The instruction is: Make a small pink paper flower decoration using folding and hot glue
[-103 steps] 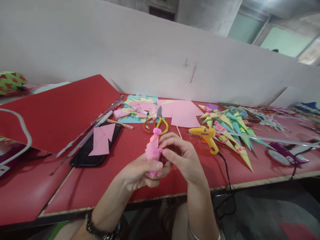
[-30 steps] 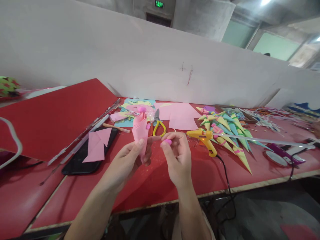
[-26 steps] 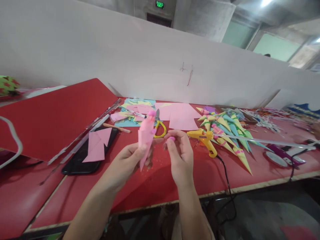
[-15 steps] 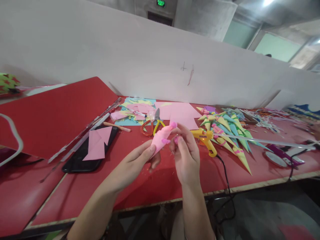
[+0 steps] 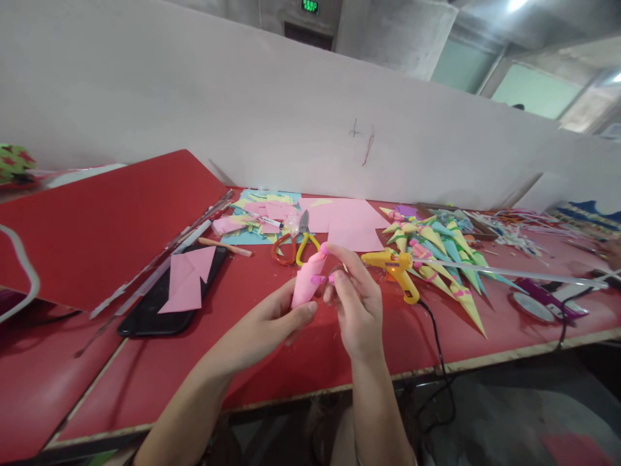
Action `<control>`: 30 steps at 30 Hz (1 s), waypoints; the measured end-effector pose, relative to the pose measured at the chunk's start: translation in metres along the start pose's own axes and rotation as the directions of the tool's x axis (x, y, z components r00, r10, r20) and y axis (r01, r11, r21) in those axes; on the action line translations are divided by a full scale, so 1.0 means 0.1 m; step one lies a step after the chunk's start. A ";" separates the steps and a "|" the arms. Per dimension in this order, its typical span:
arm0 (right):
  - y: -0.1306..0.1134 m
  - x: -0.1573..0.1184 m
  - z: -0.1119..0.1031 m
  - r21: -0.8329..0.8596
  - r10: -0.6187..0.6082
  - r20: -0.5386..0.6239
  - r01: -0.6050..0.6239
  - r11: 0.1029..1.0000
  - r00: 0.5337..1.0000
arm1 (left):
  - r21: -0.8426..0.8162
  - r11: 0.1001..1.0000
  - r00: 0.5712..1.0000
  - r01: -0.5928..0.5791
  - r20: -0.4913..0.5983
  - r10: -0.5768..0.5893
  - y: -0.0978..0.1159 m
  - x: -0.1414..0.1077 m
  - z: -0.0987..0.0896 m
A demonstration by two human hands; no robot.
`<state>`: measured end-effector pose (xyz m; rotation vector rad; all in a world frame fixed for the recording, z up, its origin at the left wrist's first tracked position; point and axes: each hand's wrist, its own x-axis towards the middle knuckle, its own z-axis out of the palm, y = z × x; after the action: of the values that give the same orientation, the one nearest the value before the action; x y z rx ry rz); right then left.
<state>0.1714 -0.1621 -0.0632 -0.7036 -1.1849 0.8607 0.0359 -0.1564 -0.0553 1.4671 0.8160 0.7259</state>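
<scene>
My left hand (image 5: 266,323) is closed round the lower end of a rolled pink paper cone (image 5: 306,283), held tilted above the red table. A bright pink ball (image 5: 324,248) tops the cone, and a small magenta piece (image 5: 317,280) sticks out from its side. Close by on the right, my right hand (image 5: 359,310) pinches a small bright pink bit (image 5: 332,278) between thumb and fingers; its exact kind is too small to tell. The right index fingertip is at the ball. A yellow hot glue gun (image 5: 395,262) with a long clear glue stick lies just right of that hand.
Pliers (image 5: 305,230) with red and yellow handles lie behind my hands, beside paper scraps (image 5: 266,210) and pink sheets (image 5: 356,223). Finished-looking paper cones (image 5: 456,259) are heaped at right. A black phone (image 5: 140,317) under cut pink paper (image 5: 187,285) is at left.
The pink paper cone has turned more upright in my left hand. My right hand has shifted slightly left, its pink bit nearer the cone's side.
</scene>
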 end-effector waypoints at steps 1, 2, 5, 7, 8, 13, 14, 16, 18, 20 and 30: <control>-0.01 0.00 0.01 -0.025 -0.012 -0.003 0.012 1.000 1.000 | 0.016 1.000 1.000 -0.006 -0.013 0.006 0.01 0.01 0.02; -0.01 0.00 0.02 -0.054 -0.025 -0.002 0.025 0.998 1.000 | 0.028 1.000 0.999 -0.012 -0.036 0.013 0.02 0.02 0.03; -0.02 0.00 0.05 -0.118 -0.046 0.033 0.049 0.992 0.998 | 0.020 1.000 0.992 -0.019 -0.127 0.022 0.04 0.03 0.07; -0.02 -0.01 0.05 -0.110 -0.044 0.048 0.049 0.993 0.998 | -0.006 1.000 0.986 -0.020 -0.167 0.018 0.05 0.03 0.08; -0.02 -0.01 0.05 -0.097 -0.039 0.044 0.043 0.994 0.998 | -0.016 1.000 0.984 -0.020 -0.176 0.016 0.06 0.03 0.08; 0.02 0.01 0.00 0.029 0.020 -0.041 -0.019 0.999 0.999 | -0.093 0.996 0.976 0.014 -0.217 -0.034 0.01 0.05 0.05; 0.04 0.02 -0.01 0.053 0.037 -0.061 -0.034 0.998 0.997 | -0.142 0.989 0.971 0.026 -0.230 -0.059 0.01 0.06 0.05; 0.08 0.04 -0.02 0.097 0.075 -0.095 -0.066 0.993 0.993 | -0.268 0.963 0.961 0.036 -0.254 -0.107 0.00 0.07 0.05; 0.11 0.05 -0.02 0.146 0.136 -0.098 -0.121 0.982 0.986 | -0.379 0.925 0.951 0.018 -0.280 -0.133 0.01 0.08 0.07; 0.13 0.05 -0.01 0.186 0.207 -0.076 -0.190 0.964 0.975 | -0.449 0.894 0.939 -0.012 -0.311 -0.144 0.01 0.09 0.09; 0.14 0.02 0.06 0.134 0.219 -0.014 -0.215 0.967 0.976 | -0.531 0.845 0.943 -0.067 -0.310 -0.120 -0.06 0.13 0.11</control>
<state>0.1636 -0.1529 -0.0724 -0.7440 -1.0269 1.0986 0.0522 -0.1520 -0.0622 0.8321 0.7982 1.1009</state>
